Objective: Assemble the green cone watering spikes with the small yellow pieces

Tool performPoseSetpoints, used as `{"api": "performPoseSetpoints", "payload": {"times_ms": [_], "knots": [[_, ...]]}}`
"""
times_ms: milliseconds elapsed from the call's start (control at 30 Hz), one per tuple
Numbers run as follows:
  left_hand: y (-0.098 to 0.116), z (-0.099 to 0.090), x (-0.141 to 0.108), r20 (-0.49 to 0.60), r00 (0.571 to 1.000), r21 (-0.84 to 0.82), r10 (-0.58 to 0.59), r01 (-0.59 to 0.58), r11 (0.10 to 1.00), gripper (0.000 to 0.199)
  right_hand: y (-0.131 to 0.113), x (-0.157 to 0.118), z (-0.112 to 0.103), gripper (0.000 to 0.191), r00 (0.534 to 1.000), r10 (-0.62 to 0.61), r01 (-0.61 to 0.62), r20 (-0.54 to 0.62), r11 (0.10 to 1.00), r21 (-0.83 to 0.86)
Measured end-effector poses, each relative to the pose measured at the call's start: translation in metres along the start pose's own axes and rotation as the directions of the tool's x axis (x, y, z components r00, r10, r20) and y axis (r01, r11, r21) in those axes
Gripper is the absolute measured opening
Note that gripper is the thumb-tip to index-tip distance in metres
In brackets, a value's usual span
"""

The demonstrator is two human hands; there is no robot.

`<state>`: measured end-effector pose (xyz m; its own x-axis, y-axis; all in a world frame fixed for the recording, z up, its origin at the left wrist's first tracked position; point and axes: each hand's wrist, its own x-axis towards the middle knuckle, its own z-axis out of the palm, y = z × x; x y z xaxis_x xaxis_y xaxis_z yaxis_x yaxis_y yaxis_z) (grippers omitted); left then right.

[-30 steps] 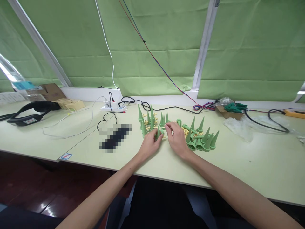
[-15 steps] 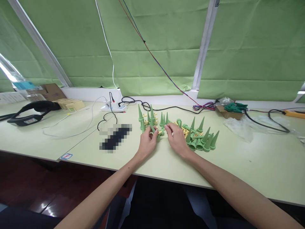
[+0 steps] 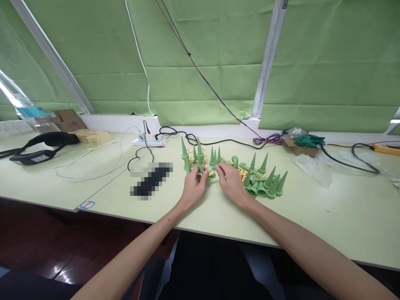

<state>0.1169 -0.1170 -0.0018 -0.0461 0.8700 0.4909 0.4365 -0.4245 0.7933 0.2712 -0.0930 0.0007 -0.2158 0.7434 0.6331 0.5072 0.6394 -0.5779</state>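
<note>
My left hand [image 3: 193, 188] is closed round a green plastic watering spike [image 3: 200, 161], its tip pointing up between thumb and fingers. A small yellow valve piece [image 3: 211, 173] sticks out from the spike's side toward my right hand [image 3: 233, 183]. That hand's thumb and fingertips are pinched together just right of the yellow piece; anything between them is too small to make out. Beyond my left hand stand several green spikes with yellow pieces [image 3: 183, 149] in them. Loose yellow pieces [image 3: 244, 173] and more green spikes [image 3: 271, 187], upright and lying, are right of my right hand.
A dark pixelated item [image 3: 151, 180] lies left of my left hand. Behind are a white power strip [image 3: 149, 141] and black cables [image 3: 215, 141]. A cardboard box [image 3: 300, 148] and clear plastic bags [image 3: 315, 168] lie at right, a black headset [image 3: 40, 150] at far left.
The yellow piece on the held spike shows more plainly and points more toward my right hand. Both hands have otherwise barely shifted.
</note>
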Motion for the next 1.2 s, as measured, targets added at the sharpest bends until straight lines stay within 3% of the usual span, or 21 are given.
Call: {"api": "performPoseSetpoints", "payload": {"times_ms": [500,1033,1200], "knots": [[0.0010,-0.0008,-0.0012,0.009,1.000,-0.010,0.005,-0.005,1.000,0.024,-0.0010,-0.0008,0.0029,0.024,0.994,-0.056,0.049,0.091,0.996,0.079],[-0.0019,-0.0002,-0.0008,0.028,1.000,-0.014,0.013,-0.012,1.000,0.025,-0.0001,-0.0004,0.0015,0.023,0.993,-0.057,0.047,0.105,0.995,0.090],[-0.0034,0.0001,-0.0008,0.081,0.996,-0.001,0.032,-0.032,0.999,0.024,0.0021,0.0004,0.0025,0.025,0.993,-0.045,0.035,0.108,0.995,0.094]]}}
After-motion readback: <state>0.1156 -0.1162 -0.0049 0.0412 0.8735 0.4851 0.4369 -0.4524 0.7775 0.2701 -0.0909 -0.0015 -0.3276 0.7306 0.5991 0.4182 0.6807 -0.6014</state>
